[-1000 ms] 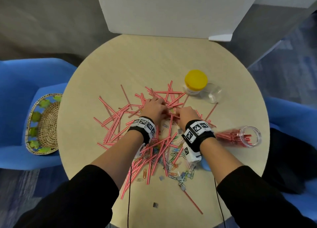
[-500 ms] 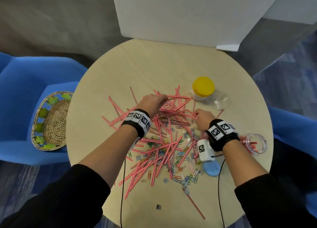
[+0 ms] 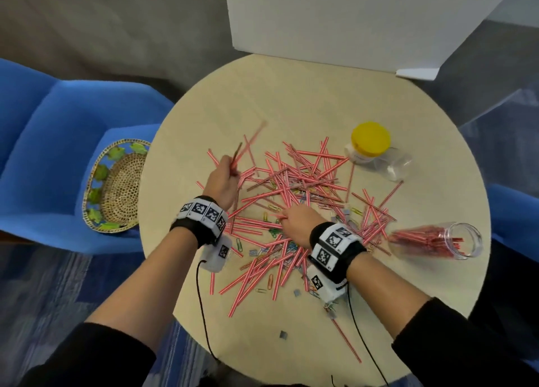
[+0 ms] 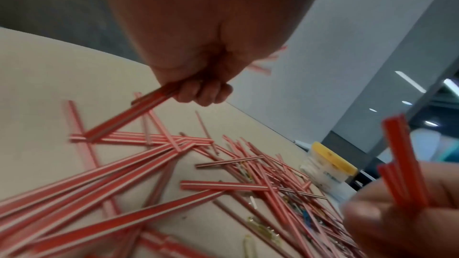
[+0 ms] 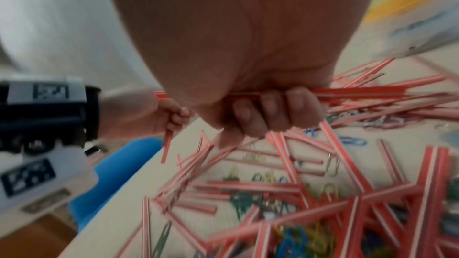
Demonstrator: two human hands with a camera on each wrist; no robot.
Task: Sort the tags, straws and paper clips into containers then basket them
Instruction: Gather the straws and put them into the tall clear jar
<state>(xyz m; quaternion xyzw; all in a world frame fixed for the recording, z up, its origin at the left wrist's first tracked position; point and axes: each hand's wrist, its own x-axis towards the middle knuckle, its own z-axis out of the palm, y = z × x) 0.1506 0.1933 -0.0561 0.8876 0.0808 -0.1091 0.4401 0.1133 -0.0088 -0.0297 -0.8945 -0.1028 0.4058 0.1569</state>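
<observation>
A heap of red-and-white straws (image 3: 303, 188) lies over coloured paper clips (image 3: 271, 232) and small grey tags (image 3: 297, 292) on the round table (image 3: 291, 101). My left hand (image 3: 223, 179) is raised at the heap's left edge and grips a few straws (image 3: 248, 141) that point up and away; its curled fingers (image 4: 203, 93) clamp them. My right hand (image 3: 297, 220) is low over the heap's middle, and its fingers (image 5: 273, 113) are curled round a bundle of straws (image 5: 360, 91). A clear jar (image 3: 437, 239) lies on its side at the right, partly filled with straws.
A yellow-lidded jar (image 3: 369, 144) and an empty clear jar (image 3: 398, 165) sit behind the heap. A woven basket (image 3: 116, 185) rests on the blue chair (image 3: 52, 141) at the left. A white board (image 3: 350, 19) stands at the table's far edge. One tag (image 3: 282, 334) lies near the front edge.
My left hand has lifted out to the left with straws in its grip. My right hand has swung from the right side back to the heap's middle. The view has shifted.
</observation>
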